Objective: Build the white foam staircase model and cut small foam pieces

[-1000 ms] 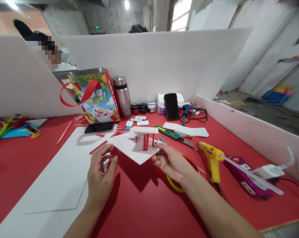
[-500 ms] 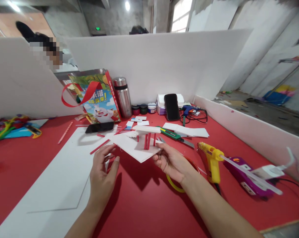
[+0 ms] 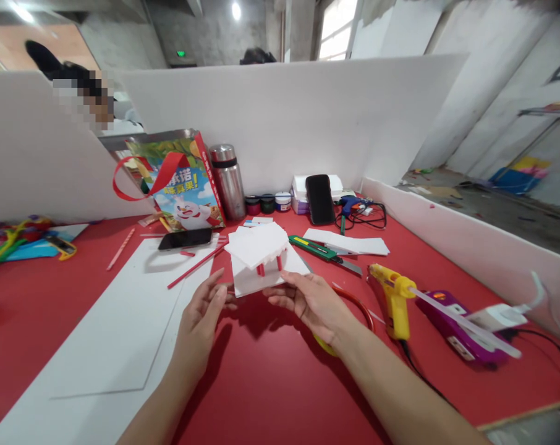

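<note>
A red worktop (image 3: 271,383) is fenced by white foam-board walls (image 3: 308,117) along the back and a low white wall down the right side; its near edge shows at the lower right corner. The widest bare stretch of red lies close to the viewer, between the two forearms and to the left beyond a large white sheet (image 3: 108,334) that lies flat under the left arm. Held up above the worktop's middle is a small white foam-board model (image 3: 261,262): a flat base, short red posts, and a roof piece with a scalloped edge, tilted toward the camera. The right hand (image 3: 314,303) has the model's near right corner in its grip, thumb on top of the base and fingers beneath. The left hand (image 3: 203,321) sits just beside the base's near left corner, fingers half open and fingertips at or almost at its edge; contact cannot be told. Under the right wrist lies a ring of tape (image 3: 354,309). To the right, well apart, rest a yellow hot-glue gun (image 3: 394,293) and a purple tool (image 3: 456,327) with cords. Behind the model lie a green utility knife (image 3: 321,252), red strips (image 3: 194,267), a black phone (image 3: 185,238), a printed gift bag (image 3: 178,182) and a steel flask (image 3: 227,180).
</note>
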Motion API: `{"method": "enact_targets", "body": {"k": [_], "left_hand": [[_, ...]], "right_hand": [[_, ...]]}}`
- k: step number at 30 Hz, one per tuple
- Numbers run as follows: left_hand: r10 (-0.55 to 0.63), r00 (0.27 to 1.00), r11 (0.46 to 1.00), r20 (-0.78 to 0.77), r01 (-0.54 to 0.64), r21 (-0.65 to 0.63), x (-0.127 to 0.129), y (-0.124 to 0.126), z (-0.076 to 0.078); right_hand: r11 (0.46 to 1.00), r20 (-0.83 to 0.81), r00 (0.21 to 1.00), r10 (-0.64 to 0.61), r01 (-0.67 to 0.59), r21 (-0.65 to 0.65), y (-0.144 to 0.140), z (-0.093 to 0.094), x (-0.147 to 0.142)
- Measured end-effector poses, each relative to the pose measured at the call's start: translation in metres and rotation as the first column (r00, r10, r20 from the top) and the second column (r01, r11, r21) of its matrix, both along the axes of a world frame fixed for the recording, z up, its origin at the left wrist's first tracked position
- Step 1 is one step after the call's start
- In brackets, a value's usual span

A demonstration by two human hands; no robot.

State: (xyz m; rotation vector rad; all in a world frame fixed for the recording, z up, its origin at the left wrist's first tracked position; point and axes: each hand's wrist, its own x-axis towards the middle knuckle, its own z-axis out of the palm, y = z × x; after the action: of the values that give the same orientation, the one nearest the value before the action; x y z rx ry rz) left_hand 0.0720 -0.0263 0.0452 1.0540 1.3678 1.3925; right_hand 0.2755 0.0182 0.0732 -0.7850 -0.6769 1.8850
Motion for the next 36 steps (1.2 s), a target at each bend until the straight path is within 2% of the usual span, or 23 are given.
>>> {"method": "enact_targets", "body": {"k": [3,5,9,19,25,36], "left_hand": [[-0.033,0.982,0.997,0.186,0.045,-0.064,0.003,0.002,-0.004],[-0.029,0.966,0.997,0.258,0.048,-0.067,0.005,0.003,-0.004],[0.005,0.957,0.997,0.291,0.018,-0.074,0.004,0.004,0.001],[0.067,0.890,0.997,0.450,-0.042,-0.065,-0.009,0.009,0.008],[0.070,0.882,0.997,0.467,-0.044,-0.067,-0.010,0.008,0.010],[0.016,0.910,0.999,0.413,-0.002,-0.037,-0.009,0.005,0.015]], "right_hand": [[0.999,-0.003,0.999,0.041,-0.041,0.007,-0.003,-0.003,-0.005],[0.997,-0.004,0.997,0.074,-0.074,0.003,-0.004,-0.004,-0.007],[0.993,-0.008,0.993,0.121,-0.121,-0.006,-0.005,-0.004,-0.006],[0.990,0.006,0.994,0.111,-0.111,0.086,-0.004,0.005,0.004],[0.984,0.000,0.990,0.141,-0.140,0.111,-0.005,0.006,0.005],[0.992,-0.052,0.991,0.122,-0.122,0.009,0.001,0.001,0.005]]}}
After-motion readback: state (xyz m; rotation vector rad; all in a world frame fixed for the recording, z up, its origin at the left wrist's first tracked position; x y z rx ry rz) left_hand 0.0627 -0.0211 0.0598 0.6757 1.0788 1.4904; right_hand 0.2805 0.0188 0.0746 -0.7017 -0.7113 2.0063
